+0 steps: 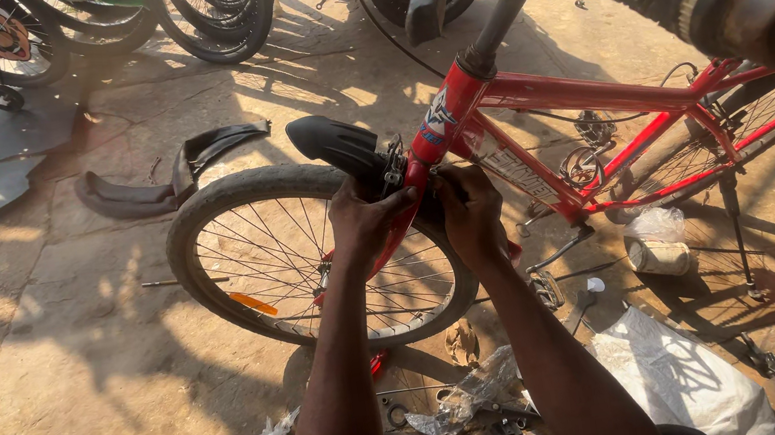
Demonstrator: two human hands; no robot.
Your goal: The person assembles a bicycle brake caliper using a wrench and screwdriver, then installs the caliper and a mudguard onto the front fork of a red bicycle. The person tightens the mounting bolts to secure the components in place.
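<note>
Near edge: clear crumpled plastic bags (677, 374) and small loose metal hardware (498, 429) on the concrete floor (69, 323).

Both hands sit at the fork crown of the red steel-tube bicycle (583, 99), just above the spoked front wheel with the pale tyre (312, 258).

Left hand (363, 223): fingers curled around the rear end of the short black ribbed plastic front mudguard (337, 149), where it meets the fork. Closed grip, touching it.

Right hand (470, 211): fingers bunched tight on the other side of the crown. Whether it pinches a bolt or a tool, cannot tell; the fingertips are hidden.

Handling judgement: the mudguard looks light, thin and flexible, so it would twist if held by the tip. Best held near the mount. The frame is stiff and heavy and stands on its kickstand (738, 229).

Farther: a loose black curved mudguard (164, 173) on the floor, and more bicycle wheels (207, 11) beyond.
</note>
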